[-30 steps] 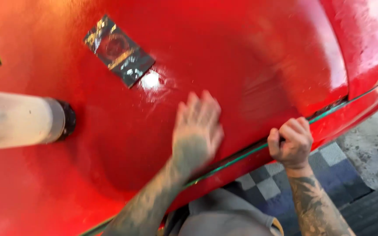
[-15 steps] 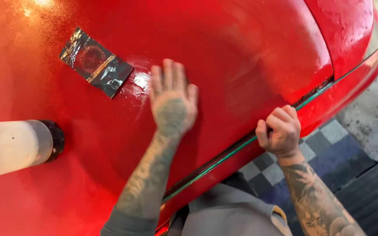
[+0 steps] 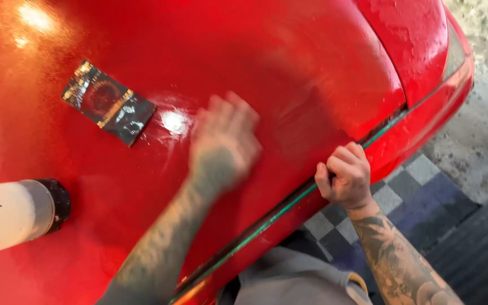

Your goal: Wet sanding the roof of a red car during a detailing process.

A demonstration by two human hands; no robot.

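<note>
Fingers of the left hand, spread flat and blurred, press the red car panel nearer the dark foil packet than a second ago, while the right hand stays curled round the panel's lower edge.

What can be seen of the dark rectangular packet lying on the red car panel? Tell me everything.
The dark packet is a flat, shiny rectangle, foil-like by its look, black with gold bands and a reddish round patch in the middle. It lies tilted on the wet, glossy red panel, up-left of the blurred left hand, apart from it. Nothing touches it but the panel. A bright glare spot sits beside its lower right corner.
</note>
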